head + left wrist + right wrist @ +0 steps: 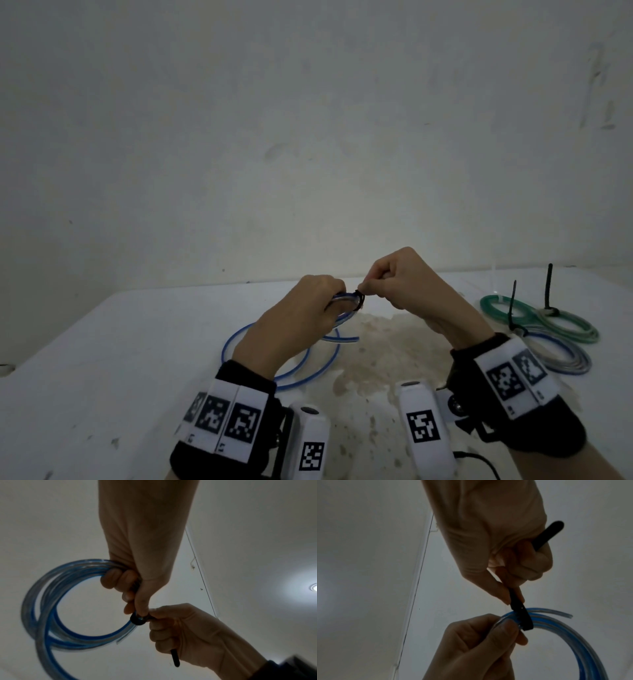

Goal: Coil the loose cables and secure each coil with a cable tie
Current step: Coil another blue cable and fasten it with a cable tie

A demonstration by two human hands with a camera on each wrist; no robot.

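- Left hand (pixel 301 308): grips blue cable coil (pixel 51 609); a slackened grip risks loops springing apart.
- Right hand (pixel 404 284): pinches black cable tie (pixel 520 615); tail may slip unlocked.

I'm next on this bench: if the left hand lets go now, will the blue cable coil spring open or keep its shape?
The blue cable coil looks springy: its loops splay unevenly and a cut end sticks out. The black cable tie already circles the bundle, so it would probably stay together. The right hand grips the tie's tail, so it may not be snug.
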